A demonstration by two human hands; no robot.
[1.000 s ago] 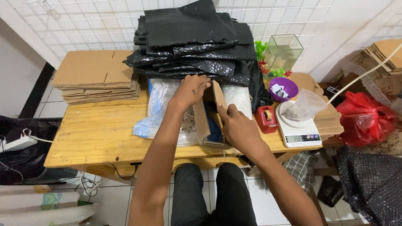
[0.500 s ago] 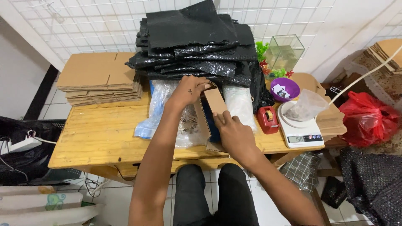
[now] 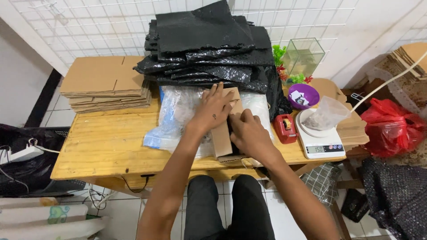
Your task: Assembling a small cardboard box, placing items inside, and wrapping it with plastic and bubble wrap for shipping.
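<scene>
White wall tiles and a wire grid back a wooden table seen from above, with the seated person's dark trousers at 6 o'clock of the frame. Nearest the table's front edge, both bare hands meet on a small cardboard box: the left hand lies flat with fingers spread over the box's top and left flap, while the right hand presses against its right side, fingers curled at the dark opening; neither hand is clenched. The box sits near the table's centre, resting on clear plastic bags. Half a second earlier the flap stood raised beside the left hand; it is now pushed down under the palm, and the right hand has slid up closer to the left. At 3 o'clock of the box sit a red tape dispenser and, just beyond it, a white kitchen scale bearing a clear bag of something grey. Farther right, off the table, lies a red plastic bag. At 9 to 10 o'clock rests a stack of flattened cardboard. Behind the box, at 12 o'clock, rises a pile of black bubble wrap. At 1 o'clock stand a purple bowl and a small glass tank with plastic plants beside it
</scene>
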